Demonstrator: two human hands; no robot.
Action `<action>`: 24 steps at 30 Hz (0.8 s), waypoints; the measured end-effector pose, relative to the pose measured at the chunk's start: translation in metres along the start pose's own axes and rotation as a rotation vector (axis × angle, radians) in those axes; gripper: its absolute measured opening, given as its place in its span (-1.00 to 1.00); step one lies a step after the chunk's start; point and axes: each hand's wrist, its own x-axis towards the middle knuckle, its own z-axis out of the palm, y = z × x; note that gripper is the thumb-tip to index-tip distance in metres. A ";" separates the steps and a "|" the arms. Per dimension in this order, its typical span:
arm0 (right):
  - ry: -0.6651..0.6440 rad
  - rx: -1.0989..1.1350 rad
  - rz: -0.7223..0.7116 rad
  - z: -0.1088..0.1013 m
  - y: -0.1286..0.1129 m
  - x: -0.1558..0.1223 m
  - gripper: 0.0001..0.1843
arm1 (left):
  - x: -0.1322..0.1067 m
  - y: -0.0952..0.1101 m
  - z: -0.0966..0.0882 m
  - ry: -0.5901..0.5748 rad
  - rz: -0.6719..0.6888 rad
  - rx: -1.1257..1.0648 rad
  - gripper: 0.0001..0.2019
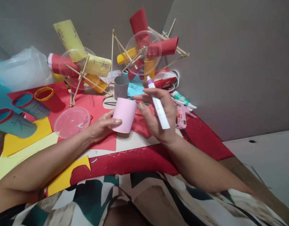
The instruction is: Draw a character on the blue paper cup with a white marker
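Note:
My left hand (100,127) is closed around the left side of a pink paper tube (125,114), thumb on its front. The tube is held upright above the cluttered table. My right hand (162,114) grips a white marker (160,111) with a purple end pointing up and away. Its thumb and fingertips are close to the tube's upper right edge; whether they touch it I cannot tell. Just behind the pink tube stands a grey tube (121,87). Part of a pair of scissors (141,113) shows between my hands.
Two stick-and-paper wheels with clear plastic discs (75,69) (143,53) stand at the back. Several coloured tubes (22,124) are at left, near a clear lid (72,122). A pink glue gun (181,116) lies at right, beside a grey wall (241,69).

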 end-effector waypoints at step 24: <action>0.120 -0.027 -0.022 0.006 0.002 -0.005 -0.69 | -0.004 0.004 -0.005 0.095 -0.011 -0.092 -0.45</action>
